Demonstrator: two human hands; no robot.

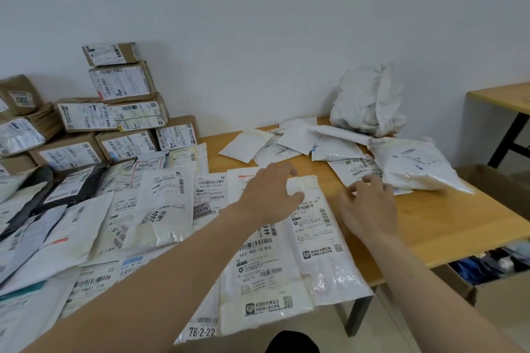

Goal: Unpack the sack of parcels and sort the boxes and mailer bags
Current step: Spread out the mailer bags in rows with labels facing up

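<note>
My left hand (269,195) reaches over the white mailer bags, fingers relaxed, thumb at the folded top flap of a long white mailer (324,246). My right hand (370,203) hovers just right of that mailer with loosely curled fingers, holding nothing that I can see. The long mailer overlaps another labelled white mailer (263,281). Brown boxes (120,100) are stacked at the back left against the wall. Several white mailers (160,209) and a dark one (71,186) lie spread on the left. The crumpled white sack (370,100) stands at the back right.
A loose pile of white mailers (289,143) and a bulky white bag (415,166) lie in front of the sack. Bare wood of the table (444,223) shows at the right. An open cardboard box (502,295) sits on the floor, and a second table (504,97) stands far right.
</note>
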